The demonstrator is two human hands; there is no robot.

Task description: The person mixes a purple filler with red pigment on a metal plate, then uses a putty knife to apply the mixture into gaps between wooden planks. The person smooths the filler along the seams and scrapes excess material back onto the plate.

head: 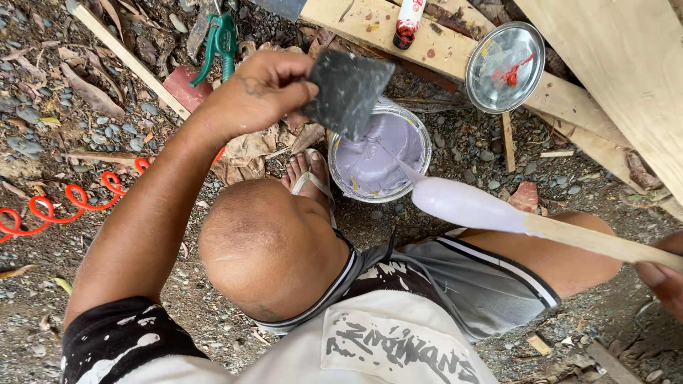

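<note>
My left hand point(256, 89) is raised over the ground and grips a dark grey, paint-crusted scraper blade point(346, 92) just above an open paint can point(425, 139). The can holds pale lilac paint. At the right edge, my right hand point(665, 274) holds a wooden stir stick point(597, 242). The stick's far end point(462, 205) is thickly coated in lilac paint, and a thin strand runs from it down into the can. My foot in a sandal point(309, 174) rests beside the can.
The can's shiny lid point(505, 67), with a red smear on it, lies on wooden planks point(619, 64). A red-tipped tube point(409, 21) rests on a board. A green hand tool point(220, 43) and a red coiled hose point(64, 203) lie on the gravel among dry leaves.
</note>
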